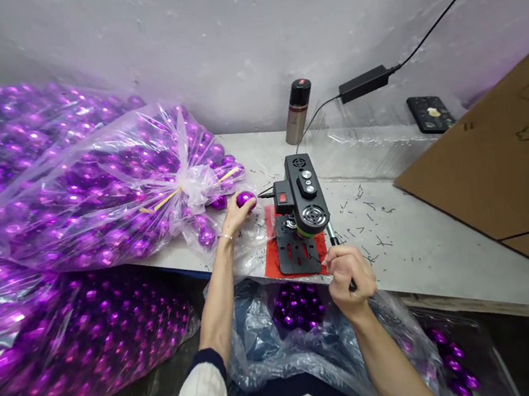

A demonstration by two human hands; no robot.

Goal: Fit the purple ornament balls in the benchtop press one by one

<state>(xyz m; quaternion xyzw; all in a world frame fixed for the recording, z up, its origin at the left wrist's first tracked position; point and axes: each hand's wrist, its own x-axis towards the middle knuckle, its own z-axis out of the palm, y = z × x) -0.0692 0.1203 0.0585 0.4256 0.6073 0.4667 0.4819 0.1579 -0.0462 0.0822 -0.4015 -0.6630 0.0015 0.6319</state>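
Note:
My left hand (236, 217) reaches forward and closes its fingers on a shiny purple ball (246, 198) at the mouth of a clear plastic bag of purple balls (92, 200). My right hand (349, 273) is wrapped round the black lever handle (332, 235) of a small black bench machine (303, 208). The machine stands on a red mat (272, 261) at the front edge of the white table (418, 240). Below it, between my arms, an open plastic bag (296, 307) holds several more purple balls.
Large bags of purple balls (56, 348) fill the left side. A silver flask (297, 111), a black power adapter (364, 82) with cable and a dark phone-like device (430, 113) lie at the back. Brown cardboard (512, 163) covers the right. Small dark scraps (374, 220) litter the tabletop.

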